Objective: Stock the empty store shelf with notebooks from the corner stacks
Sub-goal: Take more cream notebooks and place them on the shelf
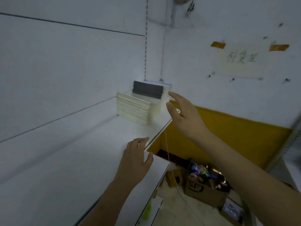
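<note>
While the shelf (81,144) lies bare under the left hand (136,158), the notebooks sit in its far corner, well beyond those fingers. That hand hovers at the shelf's front edge, fingers loosely spread and thumb apart, holding nothing; whether the fingertips touch the board I cannot tell.

Further right stand two stacks. The low stack (132,110) shows pale page edges, cover upon cover, squared against the back panel. The tall stack (156,95), just beside it, has a dark grey notebook on top and a blue one behind.

The right hand (182,115) reaches toward the tall stack, fingers straight and parted, thumb below — the tips just short of its near face, gripping nothing.

Such notebooks are probably stiff as a block yet floppy singly, and a thick handful would likely be heavy. The covers look smooth, so a loose pile may slide and fan out. A sound hold, I judge, is a modest batch pinched across its thickness at the open near edge — thumb under, fingers over — with the left hand brought in beneath for support.
</note>
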{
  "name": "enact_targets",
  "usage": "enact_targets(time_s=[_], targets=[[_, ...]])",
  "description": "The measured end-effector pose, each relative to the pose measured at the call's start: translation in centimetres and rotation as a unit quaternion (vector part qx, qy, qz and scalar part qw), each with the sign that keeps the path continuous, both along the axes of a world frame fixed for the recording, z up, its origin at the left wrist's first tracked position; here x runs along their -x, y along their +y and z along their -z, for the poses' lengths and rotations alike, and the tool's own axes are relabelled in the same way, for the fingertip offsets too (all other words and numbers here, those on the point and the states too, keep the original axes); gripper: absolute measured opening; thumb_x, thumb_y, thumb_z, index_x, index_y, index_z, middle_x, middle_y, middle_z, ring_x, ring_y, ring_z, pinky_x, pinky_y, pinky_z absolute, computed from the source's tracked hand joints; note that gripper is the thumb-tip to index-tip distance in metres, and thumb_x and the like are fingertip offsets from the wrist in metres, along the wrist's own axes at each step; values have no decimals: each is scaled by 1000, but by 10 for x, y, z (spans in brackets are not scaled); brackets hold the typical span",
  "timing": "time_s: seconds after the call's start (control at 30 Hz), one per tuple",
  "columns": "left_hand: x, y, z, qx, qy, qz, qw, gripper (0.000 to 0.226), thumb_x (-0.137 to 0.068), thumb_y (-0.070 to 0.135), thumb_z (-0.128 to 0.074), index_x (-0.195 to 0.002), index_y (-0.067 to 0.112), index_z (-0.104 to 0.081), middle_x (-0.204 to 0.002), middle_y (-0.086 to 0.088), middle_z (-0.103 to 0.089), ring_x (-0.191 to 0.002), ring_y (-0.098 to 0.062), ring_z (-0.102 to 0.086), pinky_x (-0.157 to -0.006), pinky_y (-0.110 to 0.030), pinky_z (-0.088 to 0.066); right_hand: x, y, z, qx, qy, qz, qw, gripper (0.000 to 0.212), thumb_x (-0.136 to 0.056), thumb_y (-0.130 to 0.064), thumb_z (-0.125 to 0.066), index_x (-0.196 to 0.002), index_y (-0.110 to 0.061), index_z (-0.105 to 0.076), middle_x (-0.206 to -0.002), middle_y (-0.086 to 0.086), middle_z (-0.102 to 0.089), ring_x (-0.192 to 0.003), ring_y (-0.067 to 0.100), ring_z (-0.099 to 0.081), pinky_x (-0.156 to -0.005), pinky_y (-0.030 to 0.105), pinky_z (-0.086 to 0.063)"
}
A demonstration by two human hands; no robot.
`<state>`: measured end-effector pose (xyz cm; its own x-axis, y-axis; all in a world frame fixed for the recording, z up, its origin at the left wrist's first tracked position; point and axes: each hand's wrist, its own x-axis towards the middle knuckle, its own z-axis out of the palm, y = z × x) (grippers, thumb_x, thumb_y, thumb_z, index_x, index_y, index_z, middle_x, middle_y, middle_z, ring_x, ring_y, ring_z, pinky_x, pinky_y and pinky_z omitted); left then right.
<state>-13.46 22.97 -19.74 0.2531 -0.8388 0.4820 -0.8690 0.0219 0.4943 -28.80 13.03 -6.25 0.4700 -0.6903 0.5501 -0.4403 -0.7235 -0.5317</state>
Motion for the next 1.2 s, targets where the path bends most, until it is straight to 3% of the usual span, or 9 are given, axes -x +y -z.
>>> enact_targets(time_s=[0.2,0.33,0.57,0.73,0.8,0.87,0.93,1.07,1.2], targets=[[-32,-88,7,-39,-25,-40,998,54,-94,44,-50,-141,19,-45,-139,-1,-50,-127,-19,-44,-100,-31,-39,-36,-102,11,-24,14,-19,999,61,-98,-53,-35,-151,-24,-26,-156,-7,-30,-141,10,-27,-113,26,-23],[-60,-122,18,-79,-16,-90,993,77,-81,62,-23,-144,21,-42,-140,1,-47,-126,-20,-44,-99,-32,-39,-74,-163,19,-47,50,-79,994,63,-99,-50,-35,-153,-21,-22,-157,-4,-26,-143,12,-23,-111,20,-15],[-75,-133,35,-80,-19,-183,980,70,-87,71,-18,-135,32,-52,-130,17,-52,-121,-3,-47,-98,-20,-33,-135,-224,74,-39,137,-194,971,80,-87,-70,-16,-147,-20,-35,-151,-1,-38,-141,16,-31,-118,34,-13],[-63,-131,10,-19,190,-203,960,44,-95,58,-37,-122,33,-61,-123,26,-61,-116,8,-53,-106,-21,-38,-136,-198,104,23,-44,-197,979,60,-95,-62,-28,-133,-25,-56,-137,-6,-55,-129,12,-47,-109,34,-34],[-60,-137,-5,55,388,-197,899,55,-94,63,-35,-125,25,-61,-125,12,-66,-114,-7,-62,-104,-33,-43,-130,-186,107,31,-78,-218,972,54,-99,-57,-29,-133,-26,-57,-139,-9,-53,-132,9,-43,-110,31,-30],[-56,-140,-22,194,596,-157,764,66,-93,65,-33,-130,16,-56,-129,-10,-65,-113,-27,-65,-96,-44,-49,-125,-175,110,47,-78,-265,960,51,-100,-53,-30,-133,-25,-56,-140,-10,-52,-134,8,-40,-112,32,-26],[-49,-138,-35,275,689,-128,659,67,-91,63,-33,-130,13,-56,-127,-18,-64,-112,-37,-64,-88,-48,-56,-122,-162,116,83,-42,-336,937,50,-100,-51,-33,-132,-21,-57,-139,-7,-53,-133,10,-41,-113,36,-26],[-41,-128,-31,319,736,-133,583,46,-95,39,-47,-127,8,-58,-115,-21,-69,-99,-38,-69,-77,-49,-59,-122,-144,130,79,51,-469,878,60,-100,-59,-25,-143,-21,-45,-152,-8,-38,-143,6,-24,-116,36,-21],[-43,-107,-19,365,736,-166,546,41,-95,20,-47,-134,11,-54,-122,-20,-66,-105,-40,-67,-83,-60,-54,-118,-161,102,43,-82,-408,908,46,-102,-45,-35,-129,-17,-59,-140,-5,-53,-133,10,-43,-114,30,-29]])
